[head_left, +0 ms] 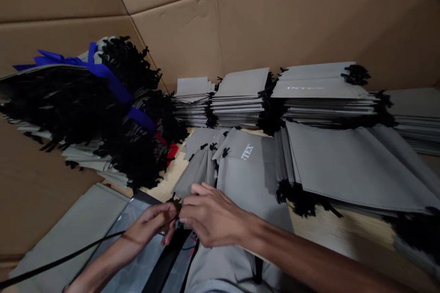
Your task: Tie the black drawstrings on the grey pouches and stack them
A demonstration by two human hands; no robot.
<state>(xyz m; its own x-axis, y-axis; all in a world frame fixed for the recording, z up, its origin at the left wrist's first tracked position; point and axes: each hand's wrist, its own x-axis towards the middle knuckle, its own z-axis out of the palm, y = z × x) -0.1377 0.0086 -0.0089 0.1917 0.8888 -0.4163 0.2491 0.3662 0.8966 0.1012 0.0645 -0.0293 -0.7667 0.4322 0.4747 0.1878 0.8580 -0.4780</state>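
Observation:
Near the bottom middle, my left hand [154, 223] and my right hand [215, 217] meet fingertip to fingertip, both closed in a pinch. Between them is a thin black cord [177, 218]; its length trails away to the lower left, across my left wrist. Just beyond my hands lie small grey fabric pouches [197, 171] with black cord ends. A larger grey pouch [249, 181] with white lettering lies beside them, partly behind my right hand. Grey fabric [220, 265] also spreads below my right forearm. My fingers hide the exact point of grip.
A large bundle of grey pouches with black cords, tied by a blue ribbon [115, 86], stands at left. Several stacks of pouches [240, 84] line the cardboard wall [309, 18]. A thick stack [347, 160] lies at right. A grey sheet [74, 233] lies lower left.

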